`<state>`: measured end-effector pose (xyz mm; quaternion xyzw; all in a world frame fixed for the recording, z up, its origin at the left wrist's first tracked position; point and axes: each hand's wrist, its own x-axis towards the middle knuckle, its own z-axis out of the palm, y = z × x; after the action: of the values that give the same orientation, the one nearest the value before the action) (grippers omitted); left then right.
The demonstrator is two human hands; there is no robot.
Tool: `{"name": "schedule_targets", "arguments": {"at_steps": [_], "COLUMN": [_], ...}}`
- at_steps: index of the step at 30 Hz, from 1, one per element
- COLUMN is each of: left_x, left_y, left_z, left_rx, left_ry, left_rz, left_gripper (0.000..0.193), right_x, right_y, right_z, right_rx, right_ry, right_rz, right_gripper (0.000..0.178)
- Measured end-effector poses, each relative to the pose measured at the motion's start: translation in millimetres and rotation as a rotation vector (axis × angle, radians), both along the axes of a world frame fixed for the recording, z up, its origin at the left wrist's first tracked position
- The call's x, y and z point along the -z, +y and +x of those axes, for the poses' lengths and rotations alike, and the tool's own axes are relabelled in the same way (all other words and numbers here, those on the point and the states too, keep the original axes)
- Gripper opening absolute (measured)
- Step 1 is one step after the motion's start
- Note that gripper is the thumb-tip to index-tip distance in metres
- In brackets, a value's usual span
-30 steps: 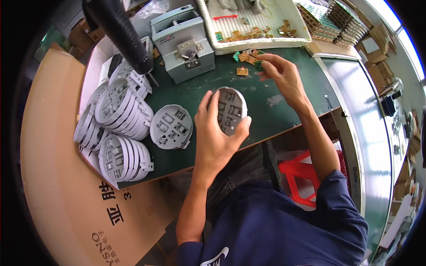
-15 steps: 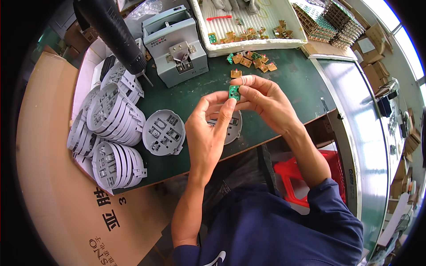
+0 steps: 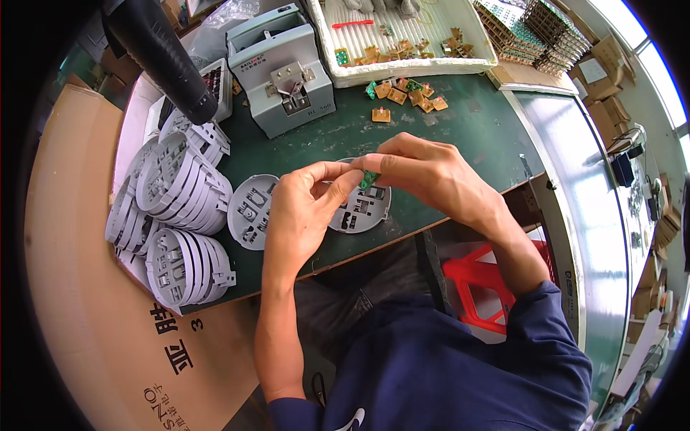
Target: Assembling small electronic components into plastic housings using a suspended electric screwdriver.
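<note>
A small green circuit board (image 3: 369, 179) is pinched between the fingertips of my left hand (image 3: 303, 202) and my right hand (image 3: 435, 176), and it is tilted. The fingers cover much of it. Just below it lies a round light-grey plastic housing (image 3: 357, 218) with several cut-outs and dark parts, its far side partly hidden by my hands. A second round grey housing (image 3: 248, 213) rests to the left, partly behind my left hand. Loose small boards (image 3: 408, 94), brown side up for the most part, are scattered on the bench beyond my hands.
Stacks of grey housings (image 3: 172, 179) stand at the left. A grey machine (image 3: 284, 79) sits at the back, with a black cylindrical tool (image 3: 162, 65) hanging beside it. A white foam tray (image 3: 417, 71) holds more boards. At right are stacked board panels (image 3: 514, 36) and a red stool (image 3: 467, 287).
Both hands have come nearer to me with the circuit board, lowering it over the round housing. The board has turned from facing up to tilted, and the black tool has shifted slightly left.
</note>
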<state>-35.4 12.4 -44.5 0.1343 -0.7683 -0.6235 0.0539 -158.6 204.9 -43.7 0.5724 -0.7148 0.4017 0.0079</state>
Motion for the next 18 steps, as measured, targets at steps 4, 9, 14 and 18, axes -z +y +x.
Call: {"name": "schedule_targets", "arguments": {"at_steps": [4,9,14,18], "left_x": [1,-7,0,2], "left_y": [0,17,23,27], "left_z": [0,2,-1,-1], "left_rx": [-0.003,-0.022,-0.053,-0.100], "left_ry": [0.002,0.354,0.468,0.549], "left_rz": [0.015,-0.228,-0.298,-0.494], "left_gripper": [0.032,0.019,0.013,0.012], "right_x": [-3,15,17,20], "right_y": [3,7,8,9], "right_z": [0,-4,1,-2], "right_rx": [0.034,-0.036,-0.012,-0.023], "right_ry": [0.011,-0.893,-0.825,-0.714], "right_rz": [0.031,-0.175,-0.122,-0.091], "right_gripper": [0.040,0.035,0.034,0.034]}}
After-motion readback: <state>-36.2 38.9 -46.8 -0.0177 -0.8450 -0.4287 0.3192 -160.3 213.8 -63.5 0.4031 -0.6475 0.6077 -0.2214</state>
